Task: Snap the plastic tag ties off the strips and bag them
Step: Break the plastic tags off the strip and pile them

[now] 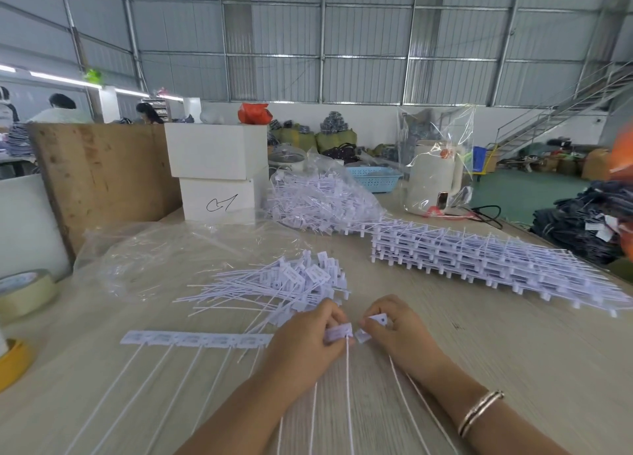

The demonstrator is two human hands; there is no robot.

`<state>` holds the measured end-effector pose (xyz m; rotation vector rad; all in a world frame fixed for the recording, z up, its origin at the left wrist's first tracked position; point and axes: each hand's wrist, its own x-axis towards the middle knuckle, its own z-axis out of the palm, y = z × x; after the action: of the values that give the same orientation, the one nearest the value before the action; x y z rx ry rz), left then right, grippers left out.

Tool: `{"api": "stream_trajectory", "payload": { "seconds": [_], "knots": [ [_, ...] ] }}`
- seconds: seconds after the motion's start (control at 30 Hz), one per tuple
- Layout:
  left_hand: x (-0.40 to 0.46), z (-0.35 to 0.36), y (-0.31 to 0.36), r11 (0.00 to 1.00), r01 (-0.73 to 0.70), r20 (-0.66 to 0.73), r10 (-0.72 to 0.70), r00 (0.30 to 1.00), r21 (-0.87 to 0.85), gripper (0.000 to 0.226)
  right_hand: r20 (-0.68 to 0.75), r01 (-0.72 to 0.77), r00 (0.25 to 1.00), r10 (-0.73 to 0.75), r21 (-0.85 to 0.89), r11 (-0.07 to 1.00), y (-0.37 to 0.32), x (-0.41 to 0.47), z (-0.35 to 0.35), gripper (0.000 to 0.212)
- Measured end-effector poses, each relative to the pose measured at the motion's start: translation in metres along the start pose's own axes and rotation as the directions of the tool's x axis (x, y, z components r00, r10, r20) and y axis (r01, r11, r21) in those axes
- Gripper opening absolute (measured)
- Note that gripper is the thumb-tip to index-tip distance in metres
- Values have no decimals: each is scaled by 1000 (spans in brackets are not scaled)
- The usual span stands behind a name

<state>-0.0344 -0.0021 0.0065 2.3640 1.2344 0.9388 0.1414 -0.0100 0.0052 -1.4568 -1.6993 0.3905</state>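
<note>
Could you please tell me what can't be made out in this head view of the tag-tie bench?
- Strip: right end hidden under left hand.
- Tie in right hand: mostly covered by fingers.
- Tails: cut off by bottom edge.
- Print on loose ties: too small.
- Tape roll: cut by left edge.

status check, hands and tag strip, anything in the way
Left hand grips strip; right hand pinches end tag. Loose ties pile just behind. Nothing blocking.

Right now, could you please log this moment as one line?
left hand pinches white plastic tag strip | right hand pinches end tag | snapping
</note>
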Motion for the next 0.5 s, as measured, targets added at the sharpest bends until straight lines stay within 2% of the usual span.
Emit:
{"api": "stream_trajectory", "payload": {
  "seconds": [0.07,0.13,0.3,0.4,0.5],
  "knots": [
    [1,1,4,989,-25,-35,31,999,146,18,-18,-63,998,62,-52,997,3,2,1,5],
    [2,3,8,977,-54,-66,68,996,206,14,0,-95,995,95,-113,989,2,1,2,13],
    [5,9,10,970,-140,-104,163,981,200,13,-35,64,997,-65,-8,998,-7,-7,-2,7],
    [5,12,11,967,-162,-139,191,972,196,13,129,76,990,-63,-99,992,-11,-10,-1,19],
    [5,13,12,969,-188,-130,209,969,158,8,259,118,961,-93,-80,990,-11,-9,-1,17]
  ]
}}
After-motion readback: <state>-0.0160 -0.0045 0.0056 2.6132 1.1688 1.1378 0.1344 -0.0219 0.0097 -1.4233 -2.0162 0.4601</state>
